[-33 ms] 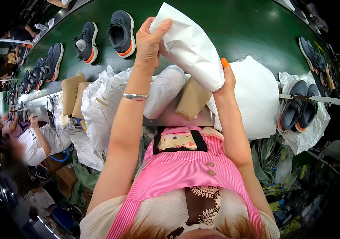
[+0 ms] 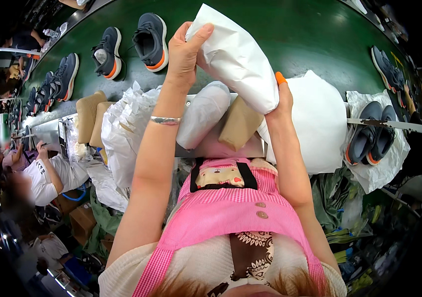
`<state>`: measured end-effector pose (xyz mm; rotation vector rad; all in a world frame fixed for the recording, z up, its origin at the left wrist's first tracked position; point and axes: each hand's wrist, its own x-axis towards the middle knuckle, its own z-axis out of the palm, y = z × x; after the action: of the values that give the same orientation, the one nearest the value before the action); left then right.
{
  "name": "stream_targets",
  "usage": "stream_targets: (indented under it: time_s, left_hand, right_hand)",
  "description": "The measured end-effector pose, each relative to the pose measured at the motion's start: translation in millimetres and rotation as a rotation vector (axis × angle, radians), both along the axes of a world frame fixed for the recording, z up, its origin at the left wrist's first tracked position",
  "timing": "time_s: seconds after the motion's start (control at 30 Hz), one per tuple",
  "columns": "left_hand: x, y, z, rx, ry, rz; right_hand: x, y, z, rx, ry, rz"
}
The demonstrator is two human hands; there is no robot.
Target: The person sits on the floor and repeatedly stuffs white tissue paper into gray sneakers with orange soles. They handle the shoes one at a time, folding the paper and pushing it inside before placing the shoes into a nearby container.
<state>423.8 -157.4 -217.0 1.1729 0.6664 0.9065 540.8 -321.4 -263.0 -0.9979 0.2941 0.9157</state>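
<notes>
Both hands hold a long bundle wrapped in white paper (image 2: pixel 235 59), slanting above the bench's near edge. At its upper left end is my left hand (image 2: pixel 186 52), thumb on the paper and fingers behind. Cupped around the lower right end is my right hand (image 2: pixel 283 96), an orange cover on its thumb. What the paper encloses is hidden. Just below lie a grey-white roll (image 2: pixel 203 116) and a tan block (image 2: pixel 239 123). Beyond my left hand stand two dark grey sneakers, one (image 2: pixel 150 42) nearer to it and one (image 2: pixel 107 53) farther left, with white soles and orange heels.
A stack of white paper (image 2: pixel 314 123) lies right of my right hand, crumpled paper (image 2: pixel 129 123) left of my left forearm. Past a metal bar (image 2: pixel 384 123), a sneaker pair (image 2: pixel 371 131) rests on paper. More sneakers line the green bench (image 2: pixel 319 34). Another person (image 2: pixel 52 173) sits at far left.
</notes>
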Motion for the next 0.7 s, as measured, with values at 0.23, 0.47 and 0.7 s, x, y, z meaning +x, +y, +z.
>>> stream_targets:
  time_s: [0.23, 0.47, 0.7]
  left_hand:
    - [-3, 39, -6, 0.470, 0.447, -0.213]
    - [-18, 96, -48, -0.310, 0.300, -0.161]
    - [-37, 136, -69, -0.488, 0.522, -0.280]
  right_hand:
    - [28, 24, -15, -0.092, -0.091, -0.017]
    - [11, 55, 6, -0.092, -0.629, 0.244]
    - [-13, 74, 3, -0.301, -1.389, 0.590]
